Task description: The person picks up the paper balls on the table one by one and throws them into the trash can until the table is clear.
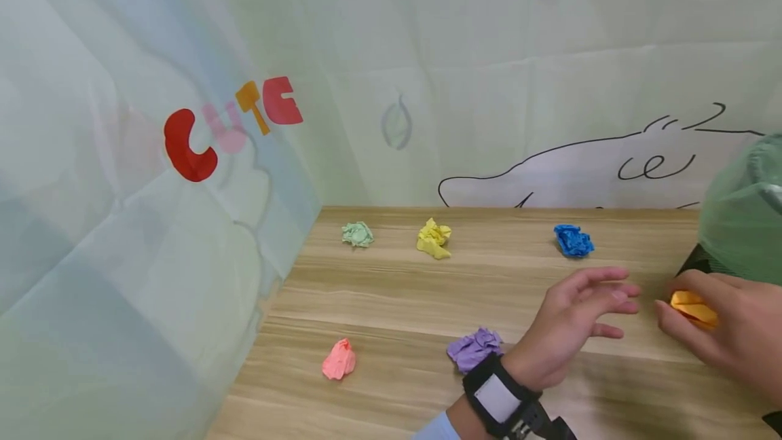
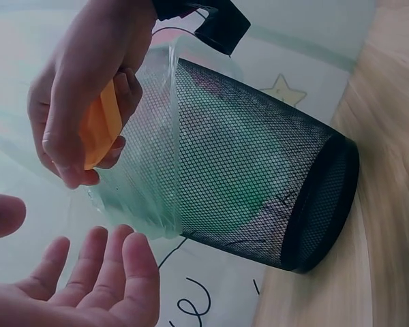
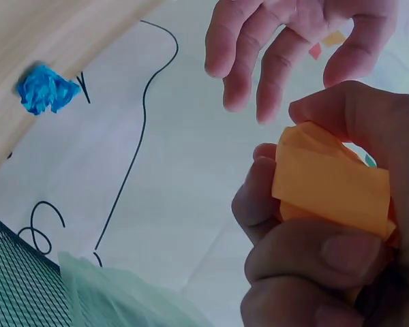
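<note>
Between its thumb and curled fingers, my right hand (image 1: 727,331) grips a crumpled orange paper ball (image 3: 330,180). That hand is in front of a black mesh wastebasket (image 2: 238,163) lined with a thin green plastic bag (image 1: 742,216). To its left, my left hand (image 1: 571,321) hangs above the table with fingers loosely extended and nothing in them. Below the left wrist lies a purple paper ball (image 1: 473,348), partly hidden by the wrist strap. Beyond the left hand sits a blue paper ball (image 1: 574,241), also seen in the right wrist view.
More crumpled paper balls lie on the wooden table (image 1: 379,290): a pale green one (image 1: 357,234) and a yellow one (image 1: 434,239) toward the back, a pink one (image 1: 339,359) at the front left. A printed fabric sheet (image 1: 366,87) hangs behind and along the left side.
</note>
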Demonstrator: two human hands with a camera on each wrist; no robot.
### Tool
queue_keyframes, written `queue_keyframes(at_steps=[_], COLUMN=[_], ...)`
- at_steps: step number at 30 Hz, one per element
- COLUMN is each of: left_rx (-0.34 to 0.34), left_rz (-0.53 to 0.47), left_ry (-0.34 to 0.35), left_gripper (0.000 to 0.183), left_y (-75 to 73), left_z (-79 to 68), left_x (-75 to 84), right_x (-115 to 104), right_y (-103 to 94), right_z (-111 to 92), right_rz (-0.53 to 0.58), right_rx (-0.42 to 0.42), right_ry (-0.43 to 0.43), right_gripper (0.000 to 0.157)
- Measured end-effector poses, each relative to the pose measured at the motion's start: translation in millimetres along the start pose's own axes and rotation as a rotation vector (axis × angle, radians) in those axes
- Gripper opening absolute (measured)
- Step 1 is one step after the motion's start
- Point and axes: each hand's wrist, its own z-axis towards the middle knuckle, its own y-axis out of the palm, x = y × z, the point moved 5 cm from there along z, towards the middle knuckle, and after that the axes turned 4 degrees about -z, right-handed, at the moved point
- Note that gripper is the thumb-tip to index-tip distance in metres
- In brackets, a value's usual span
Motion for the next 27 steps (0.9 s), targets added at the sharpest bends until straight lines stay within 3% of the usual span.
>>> queue_keyframes(at_steps=[12, 22, 27], left_rx=[-0.048, -0.047, -0.043], left_rz=[0.075, 0.117, 0.214], left_ry=[0.093, 0.103, 0.106], left_gripper=[0.031, 0.031, 0.032], left_y=[16.4, 26.6, 33.6], left_z=[7.3, 13.1, 18.1], left_x=[14.6, 26.4, 29.6], right_x=[9.3, 23.6, 29.6], right_y=[-15.4, -23.7, -28.5], right_z=[10.6, 14.7, 18.8], right_rz=[0.179, 0.078, 0.027], right_rx=[0.196, 0.165, 0.218], right_ry=[-0.074, 0.021, 0.018], right_gripper=[0.078, 0.081, 0.088])
